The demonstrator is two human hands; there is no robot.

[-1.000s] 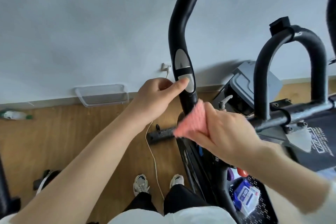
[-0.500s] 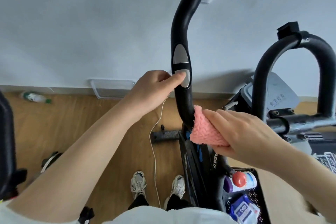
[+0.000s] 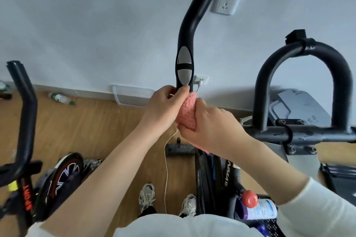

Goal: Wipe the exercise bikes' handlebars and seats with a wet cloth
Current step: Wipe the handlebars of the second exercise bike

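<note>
Where the black handlebar point(image 3: 187, 31) rises mid-scene before the far wall point(image 3: 96, 25): left hand point(image 3: 163, 109), fingers curled round the bar just below its silver pads point(image 3: 184, 55), thumb on its near face. Right hand point(image 3: 210, 127) grips the pink cloth point(image 3: 186, 113), which is wrapped about the bar directly beneath and touches the left hand.

Cloth point(image 3: 186, 113) on handlebar point(image 3: 185, 40), left hand point(image 3: 163, 107) left of it, right hand point(image 3: 210, 127) right, wall socket point(image 3: 225, 2) behind
</note>
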